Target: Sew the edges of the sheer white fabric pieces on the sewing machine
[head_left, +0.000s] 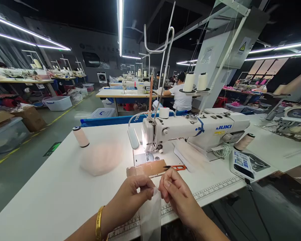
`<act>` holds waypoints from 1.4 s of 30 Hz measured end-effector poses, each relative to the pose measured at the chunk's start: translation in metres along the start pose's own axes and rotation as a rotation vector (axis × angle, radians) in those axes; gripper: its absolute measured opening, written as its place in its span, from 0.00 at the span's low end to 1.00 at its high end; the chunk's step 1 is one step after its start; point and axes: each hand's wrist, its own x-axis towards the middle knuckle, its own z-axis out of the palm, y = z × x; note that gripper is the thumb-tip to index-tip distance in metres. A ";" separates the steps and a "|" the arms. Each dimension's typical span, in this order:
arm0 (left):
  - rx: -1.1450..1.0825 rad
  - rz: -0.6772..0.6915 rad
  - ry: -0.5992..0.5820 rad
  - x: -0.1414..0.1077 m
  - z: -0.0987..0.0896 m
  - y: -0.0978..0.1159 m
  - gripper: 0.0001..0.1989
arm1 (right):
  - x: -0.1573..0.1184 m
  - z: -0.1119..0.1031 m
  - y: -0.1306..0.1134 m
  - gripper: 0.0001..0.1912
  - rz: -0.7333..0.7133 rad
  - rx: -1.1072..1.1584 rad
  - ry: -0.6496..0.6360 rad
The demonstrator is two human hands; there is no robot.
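My left hand (136, 192), with a gold bracelet on the wrist, pinches the top of a sheer white fabric strip (150, 217) that hangs over the table's front edge. Close beside it, my right hand (174, 190) is closed in a pinch at the same upper edge of the fabric. Just beyond my hands, orange-handled thread snips (177, 167) lie by a brown tape-covered strip (147, 168) in front of the needle. The white JUKI sewing machine (190, 129) stands behind them.
On the white table (65, 201), a sheer peach fabric pile (101, 159) and a thread cone (81, 137) lie left. Pale fabric (190, 155) sits under the machine arm. A control box (242, 164) and another cone (244, 142) stand right. A person (182, 95) sits farther back.
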 end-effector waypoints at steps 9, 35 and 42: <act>-0.103 -0.024 0.161 0.002 -0.025 0.002 0.18 | -0.026 -0.036 -0.026 0.16 0.155 -0.720 -0.144; -0.470 -0.133 0.063 0.002 -0.018 0.010 0.17 | 0.019 -0.001 -0.006 0.25 0.261 0.207 0.081; -0.396 -0.127 0.035 0.004 -0.018 0.011 0.18 | 0.020 -0.003 -0.013 0.23 0.246 0.125 0.036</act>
